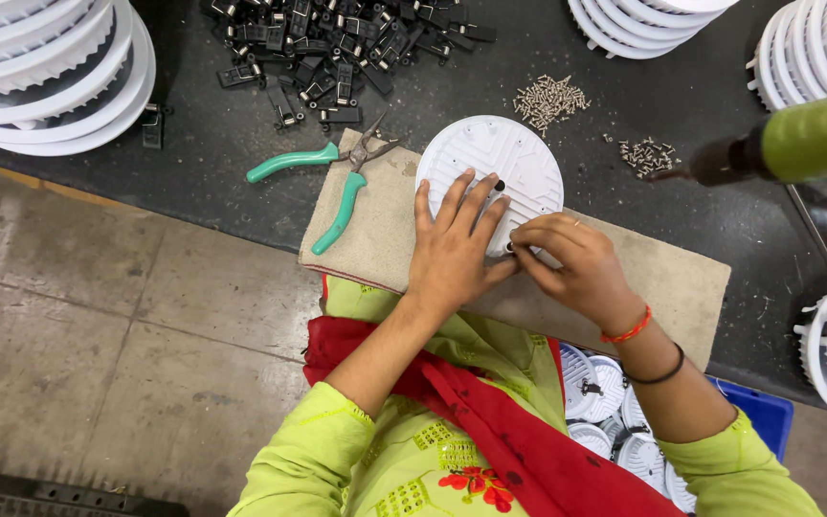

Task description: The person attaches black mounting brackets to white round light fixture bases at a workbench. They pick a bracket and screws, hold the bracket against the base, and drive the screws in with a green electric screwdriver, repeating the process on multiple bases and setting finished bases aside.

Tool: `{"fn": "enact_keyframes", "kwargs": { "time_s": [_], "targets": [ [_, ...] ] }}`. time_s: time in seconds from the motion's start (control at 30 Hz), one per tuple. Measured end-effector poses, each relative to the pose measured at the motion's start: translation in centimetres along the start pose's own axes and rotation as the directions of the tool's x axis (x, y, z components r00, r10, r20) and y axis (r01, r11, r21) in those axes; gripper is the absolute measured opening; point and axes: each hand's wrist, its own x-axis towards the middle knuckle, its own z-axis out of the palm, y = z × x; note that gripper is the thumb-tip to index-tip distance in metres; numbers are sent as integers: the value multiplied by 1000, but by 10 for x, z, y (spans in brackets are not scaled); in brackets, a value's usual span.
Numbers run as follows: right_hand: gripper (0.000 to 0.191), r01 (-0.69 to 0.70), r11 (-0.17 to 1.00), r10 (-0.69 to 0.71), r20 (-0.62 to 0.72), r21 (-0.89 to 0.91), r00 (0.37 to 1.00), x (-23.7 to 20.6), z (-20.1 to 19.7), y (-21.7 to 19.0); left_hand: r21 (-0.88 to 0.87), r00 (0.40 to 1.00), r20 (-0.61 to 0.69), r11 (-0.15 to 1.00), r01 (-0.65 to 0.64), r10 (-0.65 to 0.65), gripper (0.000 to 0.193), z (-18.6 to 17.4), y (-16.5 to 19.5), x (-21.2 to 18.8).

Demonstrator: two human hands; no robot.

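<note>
The left hand [454, 247] lay flat, fingers spread, on a white disc [495, 165] that rested on a tan pad [375, 230] at the near edge of the dark surface [193, 144]. The right hand [567, 260], its grip pinched together at the disc's near rim, seemed to hold a small part, too small to tell. Green pliers [332, 177] lay left of the disc, with screws [549, 98] and black clips [337, 48] beyond.

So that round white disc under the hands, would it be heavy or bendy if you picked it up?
Probably light and fairly stiff: the white disc looks like thin moulded plastic with ribs across its face. Lying flat on the brown pad, it seems unlikely to roll or tip. The left hand presses it down, which suggests it may slide otherwise.
</note>
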Motion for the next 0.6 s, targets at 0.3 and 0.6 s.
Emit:
{"fn": "enact_keyframes", "kwargs": {
  "time_s": [0.3, 0.6],
  "targets": [
    [22, 74, 996, -75, -20, -50, 997, 3, -2, -16, 27, 1000, 4, 1000, -7, 7, 81, 2, 0, 0],
    [20, 16, 998, -14, 32, -53, 999, 13, -25, -31, -22, 999, -39, 1000, -14, 13, 78, -1, 1, 0]
  ]
}}
